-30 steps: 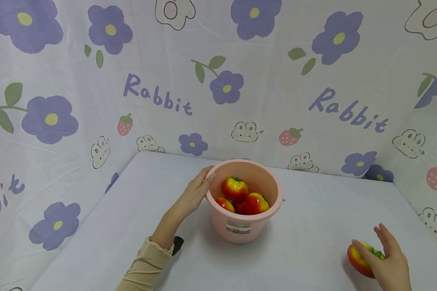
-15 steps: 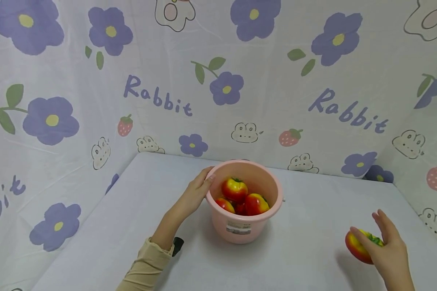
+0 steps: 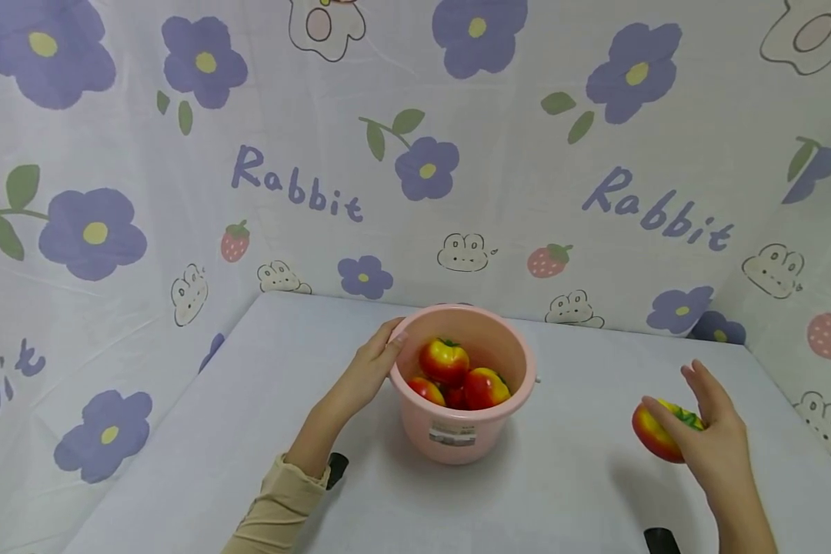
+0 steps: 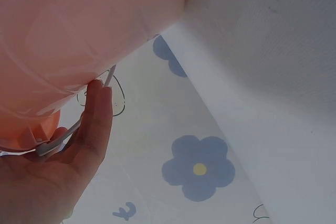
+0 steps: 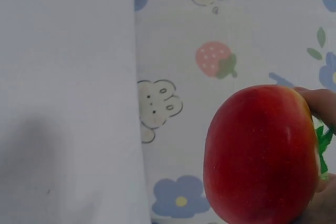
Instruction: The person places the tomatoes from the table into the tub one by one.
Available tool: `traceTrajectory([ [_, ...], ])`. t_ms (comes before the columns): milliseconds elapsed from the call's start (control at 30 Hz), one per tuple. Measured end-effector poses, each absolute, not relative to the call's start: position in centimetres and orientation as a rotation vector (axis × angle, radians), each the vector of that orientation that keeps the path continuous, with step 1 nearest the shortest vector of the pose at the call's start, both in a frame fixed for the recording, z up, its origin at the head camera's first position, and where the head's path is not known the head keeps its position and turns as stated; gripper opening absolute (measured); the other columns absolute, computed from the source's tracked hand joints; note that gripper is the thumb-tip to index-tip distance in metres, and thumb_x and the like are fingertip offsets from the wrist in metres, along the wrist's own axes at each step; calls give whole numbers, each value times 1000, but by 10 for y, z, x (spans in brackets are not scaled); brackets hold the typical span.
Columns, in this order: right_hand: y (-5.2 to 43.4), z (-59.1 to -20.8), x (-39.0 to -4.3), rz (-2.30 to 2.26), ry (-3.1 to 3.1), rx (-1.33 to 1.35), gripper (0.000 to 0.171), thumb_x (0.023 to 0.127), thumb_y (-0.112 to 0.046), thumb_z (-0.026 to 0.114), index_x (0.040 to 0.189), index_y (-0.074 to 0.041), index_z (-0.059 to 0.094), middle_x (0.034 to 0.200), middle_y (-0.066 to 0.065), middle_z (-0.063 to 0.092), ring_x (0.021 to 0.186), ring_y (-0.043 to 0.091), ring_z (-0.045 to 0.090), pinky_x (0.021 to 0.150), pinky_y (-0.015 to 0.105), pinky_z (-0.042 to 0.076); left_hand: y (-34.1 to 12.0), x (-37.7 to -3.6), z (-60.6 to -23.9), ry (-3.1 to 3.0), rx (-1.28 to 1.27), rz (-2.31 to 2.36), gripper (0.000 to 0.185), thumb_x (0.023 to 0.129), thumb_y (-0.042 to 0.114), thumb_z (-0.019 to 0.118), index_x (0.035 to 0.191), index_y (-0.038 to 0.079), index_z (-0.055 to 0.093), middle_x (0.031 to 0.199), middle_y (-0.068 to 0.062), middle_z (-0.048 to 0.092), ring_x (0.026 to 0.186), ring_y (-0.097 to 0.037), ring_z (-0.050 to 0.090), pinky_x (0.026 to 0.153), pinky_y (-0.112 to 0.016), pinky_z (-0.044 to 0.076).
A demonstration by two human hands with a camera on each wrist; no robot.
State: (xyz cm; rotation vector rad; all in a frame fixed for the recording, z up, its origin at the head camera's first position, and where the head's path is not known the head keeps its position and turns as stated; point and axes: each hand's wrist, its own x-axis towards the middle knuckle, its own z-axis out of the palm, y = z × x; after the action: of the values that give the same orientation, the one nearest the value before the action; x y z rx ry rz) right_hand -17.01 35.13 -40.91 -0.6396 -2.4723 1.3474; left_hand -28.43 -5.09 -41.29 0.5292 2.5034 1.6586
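A pink plastic bucket (image 3: 418,423) stands upright on the table with several red-and-yellow tomatoes (image 3: 445,360) inside. My left hand (image 3: 374,365) grips its left rim, the thumb over the edge; in the left wrist view the fingers lie outside, by the thin grey handle (image 4: 67,136). To the right, my right hand (image 3: 720,442) holds another tomato (image 3: 652,435) between thumb and fingers, above the table, its green leafy top toward the palm. In the right wrist view this tomato (image 5: 260,156) shows its red side.
A white cloth covers the table (image 3: 547,492). Behind and at both sides hangs a pale curtain (image 3: 512,154) printed with purple flowers, rabbits and strawberries. A black piece (image 3: 661,540) shows under the right forearm.
My right hand has lifted the tomato off the table and moved it up and a little left, toward the bucket. The left hand and the bucket stay in place.
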Motion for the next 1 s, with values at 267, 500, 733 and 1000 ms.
traceTrajectory([
  [267, 336, -393, -179, 1333, -2460, -474, 89, 93, -32, 66, 157, -30, 5, 164, 7, 17, 151, 39, 11, 105, 64, 34, -50, -284, -413, 2510, 532, 1652, 51, 104, 46, 36, 150, 26, 33, 155, -1, 40, 139, -31, 44, 105, -58, 44],
  [500, 320, -373, -187, 1343, -2445, -367, 86, 92, -36, 65, 157, -33, 8, 164, 5, 19, 151, 39, 13, 106, 63, 35, -50, -285, -416, 2510, 523, 1656, 50, 104, 46, 36, 150, 27, 33, 154, -1, 42, 136, -29, 48, 104, -56, 46],
  [733, 304, -357, -198, 1321, -2430, -263, 87, 92, -32, 67, 158, -29, 10, 163, 3, 23, 151, 38, 17, 107, 64, 35, -50, -285, -416, 2508, 531, 1658, 50, 104, 46, 36, 150, 26, 33, 154, -1, 42, 134, -29, 49, 103, -56, 47],
  [1000, 282, -338, -207, 1342, -2394, -137, 88, 90, -29, 70, 157, -30, 13, 162, 1, 27, 151, 36, 19, 108, 62, 34, -50, -286, -416, 2518, 523, 1658, 49, 104, 45, 37, 149, 27, 35, 153, -1, 43, 135, -29, 49, 104, -58, 45],
])
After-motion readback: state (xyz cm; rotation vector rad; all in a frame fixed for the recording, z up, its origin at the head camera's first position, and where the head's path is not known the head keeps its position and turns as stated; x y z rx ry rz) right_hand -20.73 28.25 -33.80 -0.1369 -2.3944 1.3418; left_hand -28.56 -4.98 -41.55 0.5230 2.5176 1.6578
